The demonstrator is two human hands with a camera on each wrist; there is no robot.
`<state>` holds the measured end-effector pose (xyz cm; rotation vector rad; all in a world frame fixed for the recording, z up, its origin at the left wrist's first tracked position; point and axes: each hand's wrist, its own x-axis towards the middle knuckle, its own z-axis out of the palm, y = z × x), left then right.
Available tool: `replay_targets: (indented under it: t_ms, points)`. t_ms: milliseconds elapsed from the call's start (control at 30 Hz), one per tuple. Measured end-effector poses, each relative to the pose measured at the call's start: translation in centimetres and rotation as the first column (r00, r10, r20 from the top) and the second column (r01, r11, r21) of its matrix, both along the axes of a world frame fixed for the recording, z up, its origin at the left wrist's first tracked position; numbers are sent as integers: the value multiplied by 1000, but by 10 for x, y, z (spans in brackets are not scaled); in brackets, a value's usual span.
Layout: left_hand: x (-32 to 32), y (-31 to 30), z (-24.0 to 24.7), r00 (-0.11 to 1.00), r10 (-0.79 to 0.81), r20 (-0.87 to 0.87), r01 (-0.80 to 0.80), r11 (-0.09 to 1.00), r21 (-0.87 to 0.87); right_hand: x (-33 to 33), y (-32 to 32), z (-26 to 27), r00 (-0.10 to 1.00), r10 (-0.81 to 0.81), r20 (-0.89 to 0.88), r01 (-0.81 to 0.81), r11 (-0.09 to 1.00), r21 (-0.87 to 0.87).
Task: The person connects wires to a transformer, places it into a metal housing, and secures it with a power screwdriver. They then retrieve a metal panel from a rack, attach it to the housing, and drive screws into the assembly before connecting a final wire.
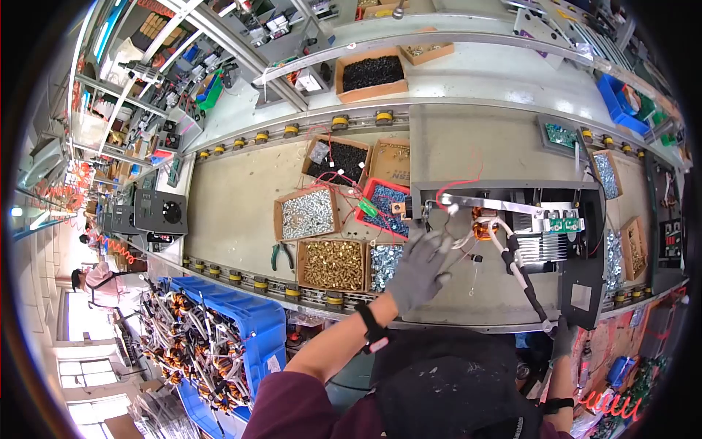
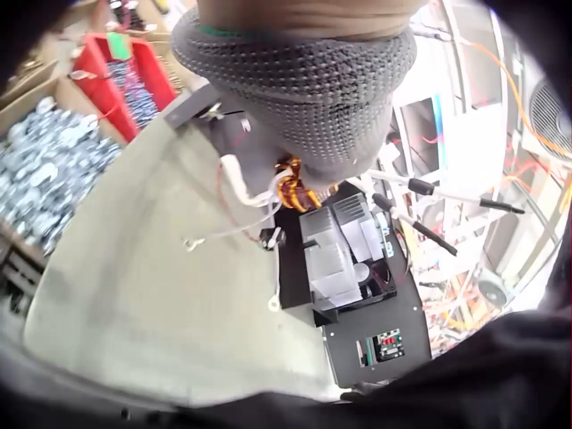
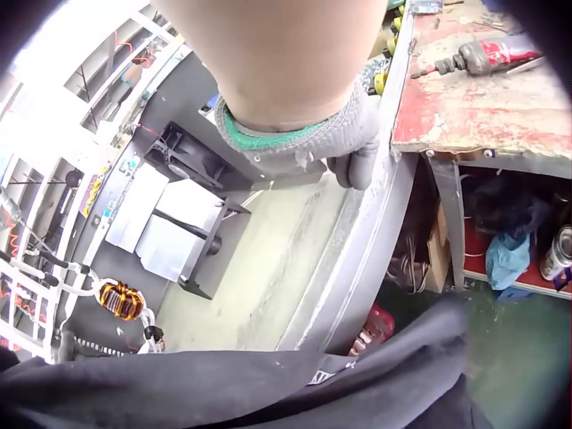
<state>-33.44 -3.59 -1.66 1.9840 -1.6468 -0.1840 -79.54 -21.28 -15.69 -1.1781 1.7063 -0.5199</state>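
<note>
My left hand, in a grey knit glove, reaches over the bench with fingers extended and thumb apart. Its fingertips are near the loose lead ends beside a copper-wound toroid coil; in the left wrist view the glove hides the fingers. White-sleeved cables with black ends run from the coil across an open dark metal case. Finned heat sinks and a small green circuit board sit inside. My gloved right hand is at the bench's front edge beside the case, fingers loosely bent, holding nothing visible.
Left of the case stand a red bin of screws and cardboard boxes of hardware. Green-handled pliers lie near them. A blue crate of wired coils stands front left. A power screwdriver lies on the worn side table.
</note>
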Motion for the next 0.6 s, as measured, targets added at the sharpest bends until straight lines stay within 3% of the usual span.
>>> replay_targets:
  t_ms: [67, 133, 167, 233, 267, 333, 367, 400, 467, 500, 567, 600]
  points:
    - [-10, 37, -19, 994, 90, -55, -91, 996, -19, 2, 8, 12, 999, -6, -49, 6, 1000, 4]
    - [-17, 76, -46, 991, 131, -7, -129, 982, 141, 0, 19, 17, 997, -32, 68, 31, 999, 17]
    - [-19, 96, -63, 990, 142, -10, -140, 980, 140, -5, 22, 12, 998, -21, 66, 20, 1000, 16]
    - [-19, 128, -85, 973, -140, 186, 57, 918, 394, -17, 26, -4, 999, 34, 5, -34, 999, 6]
    - [-20, 138, -89, 974, -127, 185, 45, 917, 396, -23, 27, -6, 999, 48, 4, -48, 999, 9]
    - [-15, 157, -89, 999, 8, 53, -28, 918, 396, -23, 26, 1, 951, 254, 177, -296, 911, 287]
    - [-10, 159, -78, 988, 144, 52, -152, 887, 436, 10, 40, 30, 912, 410, 16, -406, 896, 179]
    - [0, 165, -74, 984, 165, 60, -174, 878, 446, 42, 43, 60, 896, 443, 34, -441, 877, 192]
    - [27, 168, -68, 914, 395, -90, -266, 754, 600, 77, 54, 86, 878, 479, -2, -468, 858, 213]
    - [39, 160, -42, 823, 556, -112, -342, 645, 683, 76, 53, 80, 872, 490, 2, -479, 851, 215]
    - [82, 160, -42, 741, 668, -67, -299, 418, 858, 66, 48, 65, 789, 614, 27, -611, 780, 132]
    - [104, 160, -42, 635, 772, 2, -475, 389, 789, 71, 48, 68, 788, 616, 24, -613, 779, 131]
